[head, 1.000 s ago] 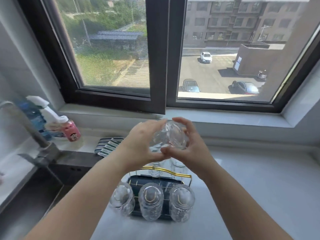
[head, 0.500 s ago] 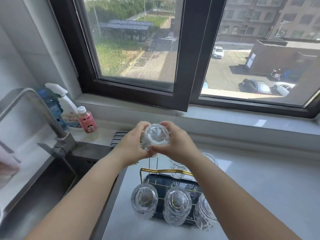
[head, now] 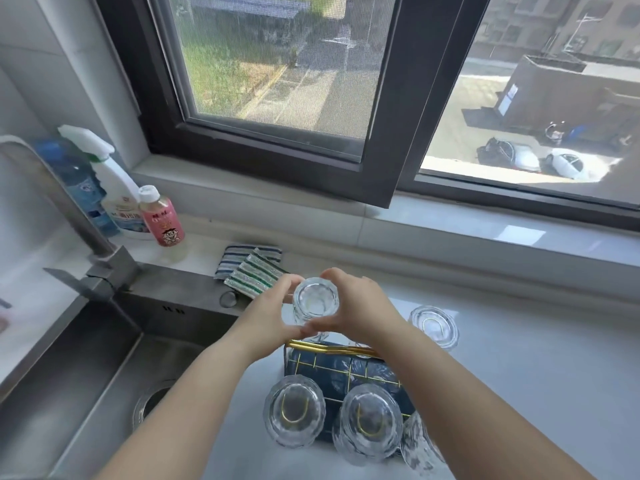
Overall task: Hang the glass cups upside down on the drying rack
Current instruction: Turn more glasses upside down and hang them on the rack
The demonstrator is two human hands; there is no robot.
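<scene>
A clear glass cup (head: 316,299) is upside down, its base facing me, over the back left corner of the drying rack (head: 332,362). My left hand (head: 268,322) and my right hand (head: 360,308) both grip its sides. The rack has gold wires and a dark blue tray. Three cups hang upside down along its front: one at the left (head: 294,412), one in the middle (head: 369,422), one at the right (head: 417,445) partly behind my right forearm. Another inverted cup (head: 434,327) sits at the back right.
A steel sink (head: 69,375) with a tall tap (head: 69,216) lies to the left. Spray bottle (head: 114,188), blue bottle (head: 81,183) and pink bottle (head: 161,216) stand behind it. Striped cloths (head: 251,268) lie beyond the rack. Grey counter (head: 536,375) extends right; window sill (head: 450,223) runs behind.
Both hands have turned the cup base-up and lowered it toward the rack's back left. The view has tilted down and left.
</scene>
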